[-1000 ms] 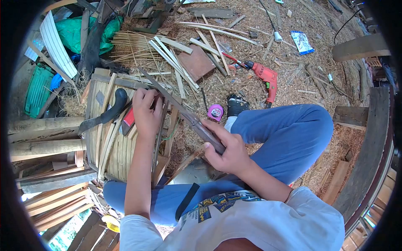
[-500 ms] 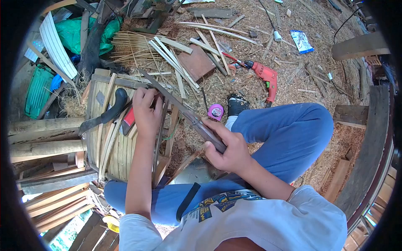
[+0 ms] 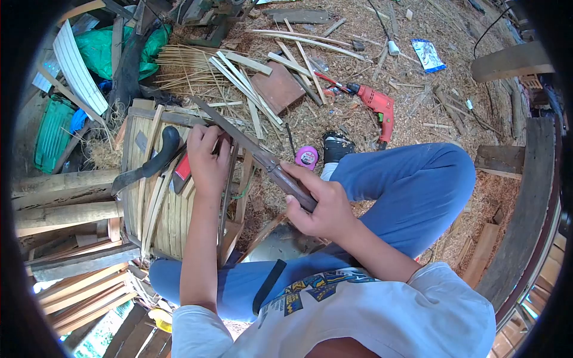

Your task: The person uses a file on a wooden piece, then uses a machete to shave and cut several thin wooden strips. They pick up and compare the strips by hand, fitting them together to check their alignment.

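My right hand (image 3: 325, 209) is closed round the brown handle of a long knife (image 3: 239, 137), whose dark blade points up and left. Beside the blade, my left hand (image 3: 209, 149) has its fingers curled in at the edge of a slatted wooden bench (image 3: 173, 221). What those fingers pinch is hidden, though a thin dark strip (image 3: 225, 209) runs down from near them. On the bench, left of that hand, lie a black curved-handled tool (image 3: 156, 160), a red object (image 3: 184, 169) and several pale wooden strips (image 3: 154, 206).
A red power drill (image 3: 377, 107), a pink tape measure (image 3: 307, 157) and a reddish-brown board (image 3: 277, 88) lie on the shaving-covered ground. A bundle of thin sticks (image 3: 185, 62) is beyond the bench. Wooden beams (image 3: 71, 209) stand at the left; my bent knee (image 3: 441, 173) is at the right.
My right hand and the knife have slid slightly up and left along the left hand. The left hand stays nearly in place, and the whole view has shifted a little.
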### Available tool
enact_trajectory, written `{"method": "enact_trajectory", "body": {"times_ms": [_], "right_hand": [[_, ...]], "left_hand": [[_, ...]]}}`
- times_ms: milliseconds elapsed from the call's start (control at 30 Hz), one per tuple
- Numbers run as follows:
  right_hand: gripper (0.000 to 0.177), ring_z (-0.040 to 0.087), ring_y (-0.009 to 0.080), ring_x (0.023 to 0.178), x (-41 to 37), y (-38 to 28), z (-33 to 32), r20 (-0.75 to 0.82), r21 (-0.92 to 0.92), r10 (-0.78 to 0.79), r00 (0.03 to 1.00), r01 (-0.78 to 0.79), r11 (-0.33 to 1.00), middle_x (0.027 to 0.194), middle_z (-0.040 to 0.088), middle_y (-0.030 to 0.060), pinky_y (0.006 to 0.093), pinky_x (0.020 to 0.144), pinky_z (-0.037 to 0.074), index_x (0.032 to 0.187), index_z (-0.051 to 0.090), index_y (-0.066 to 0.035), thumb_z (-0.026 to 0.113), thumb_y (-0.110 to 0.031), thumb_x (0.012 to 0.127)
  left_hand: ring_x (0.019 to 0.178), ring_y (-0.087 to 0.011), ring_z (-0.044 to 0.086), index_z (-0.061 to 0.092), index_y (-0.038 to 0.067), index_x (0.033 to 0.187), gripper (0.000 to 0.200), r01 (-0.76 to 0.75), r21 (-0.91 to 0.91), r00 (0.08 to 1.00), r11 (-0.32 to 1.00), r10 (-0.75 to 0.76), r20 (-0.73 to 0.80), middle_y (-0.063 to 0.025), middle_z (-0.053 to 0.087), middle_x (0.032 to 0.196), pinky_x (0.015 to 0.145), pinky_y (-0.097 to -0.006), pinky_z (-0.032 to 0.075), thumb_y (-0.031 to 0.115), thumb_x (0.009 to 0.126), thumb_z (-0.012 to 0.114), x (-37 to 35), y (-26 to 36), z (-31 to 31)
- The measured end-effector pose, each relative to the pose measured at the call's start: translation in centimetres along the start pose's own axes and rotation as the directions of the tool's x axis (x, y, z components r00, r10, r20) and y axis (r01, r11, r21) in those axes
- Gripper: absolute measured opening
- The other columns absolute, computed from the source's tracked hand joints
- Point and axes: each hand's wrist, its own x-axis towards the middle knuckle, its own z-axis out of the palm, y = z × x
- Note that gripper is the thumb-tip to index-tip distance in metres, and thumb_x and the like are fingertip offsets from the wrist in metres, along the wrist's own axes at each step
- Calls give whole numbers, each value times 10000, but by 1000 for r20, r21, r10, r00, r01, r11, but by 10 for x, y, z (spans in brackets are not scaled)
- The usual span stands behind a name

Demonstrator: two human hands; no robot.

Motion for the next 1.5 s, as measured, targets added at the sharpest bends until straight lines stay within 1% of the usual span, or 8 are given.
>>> {"method": "enact_trajectory", "body": {"times_ms": [267, 367, 567, 867, 967, 1067, 1267, 1500], "right_hand": [[567, 792, 257, 756, -3, -5, -6, 45, 42, 76, 996, -78, 996, 969, 781, 181, 352, 715, 602, 1435, 645, -23, 708, -112, 879], [575, 788, 357, 746, 0, -4, -1, 28, 86, 72, 997, -75, 993, 988, 785, 193, 415, 695, 627, 1433, 641, -42, 719, -159, 876], [569, 793, 376, 801, -3, -3, -9, 46, 49, 67, 997, -69, 996, 1035, 781, 215, 409, 716, 626, 1431, 640, -39, 722, -159, 881], [572, 801, 355, 810, -10, 2, -5, 7, 80, 51, 999, -52, 995, 1024, 780, 223, 413, 731, 632, 1429, 630, -28, 716, -155, 878], [560, 815, 269, 875, -2, -3, 1, 44, 110, 109, 993, -113, 987, 1070, 792, 200, 347, 808, 615, 1432, 637, 4, 694, -93, 883], [573, 805, 356, 829, -2, -2, 1, 59, 124, 131, 990, -137, 983, 1030, 783, 224, 416, 743, 635, 1430, 629, -24, 714, -151, 878], [570, 795, 364, 783, -6, 5, 1, -37, 76, 3, 999, -1, 997, 1014, 783, 216, 420, 744, 636, 1428, 634, -29, 713, -152, 877], [561, 811, 282, 850, -9, -6, -10, 48, 78, 126, 991, -129, 988, 1043, 788, 203, 340, 776, 609, 1430, 638, 5, 692, -103, 883]], "left_hand": [[886, -336, 558, 667, 8, 988, 174, 18, -6, 1000, 1000, -18, 7, -137, 531, 896, 813, -432, 467, -30, 841, 754, 1, 1, -1], [888, -333, 561, 669, 7, 991, 174, 10, 7, 1000, 1000, -10, 4, -136, 534, 897, 813, -431, 466, -31, 843, 753, 1, 1, -1], [884, -335, 563, 668, 4, 986, 166, 23, -14, 1000, 1000, -23, -5, -132, 536, 895, 807, -432, 466, -32, 847, 751, 0, -2, 0], [885, -337, 564, 673, 16, 985, 168, -3, 2, 1000, 1000, 3, 5, -130, 539, 892, 809, -436, 467, -28, 845, 754, 0, -1, 0], [886, -339, 563, 676, 17, 989, 168, -10, 17, 1000, 1000, 10, 2, -131, 539, 895, 812, -437, 467, -24, 847, 755, 2, 1, -1], [888, -340, 564, 678, 17, 993, 169, -1, 20, 1000, 1000, 1, 4, -132, 538, 896, 815, -438, 468, -22, 847, 755, 0, 1, -1], [892, -341, 560, 674, 12, 995, 169, 1, 25, 1000, 1000, -2, 10, -136, 532, 896, 820, -438, 467, -19, 849, 752, 0, -2, 0], [884, -338, 554, 685, 16, 1005, 172, 21, 22, 1000, 1000, -22, 22, -134, 527, 890, 815, -440, 463, -13, 850, 754, 2, 0, -2]]}}
